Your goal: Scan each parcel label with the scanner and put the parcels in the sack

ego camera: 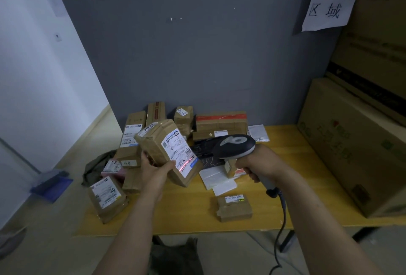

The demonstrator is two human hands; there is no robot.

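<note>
The left hand (153, 169) grips a brown parcel (153, 143) from below, fingers curled round its left edge and thumb pressed on its face, holding it clear of the surface (175, 215); the right hand (254, 162) is wrapped tight round the grip of the scanner (232, 145), whose cable (283, 219) trails down off the near edge. The parcel lies to the left of the scanner's nose and just beside it; its long axis runs from upper left down to lower right, and its white label (179, 151) is tilted to face the scanner; a red scan line (186, 165) falls across the barcode at the label's lower end, so the scan looks to be in hand now. More parcels wait: a heap (219, 125) against the wall, one (107, 198) leaning at the left edge, a small one (234, 207) lying near the front. Some olive fabric (175, 257) shows below the near edge, between the forearms; it is probably the sack, though its mouth is hidden. If so, the parcel must travel down and toward the person, and the left hand, already carrying it, is the nearer.
</note>
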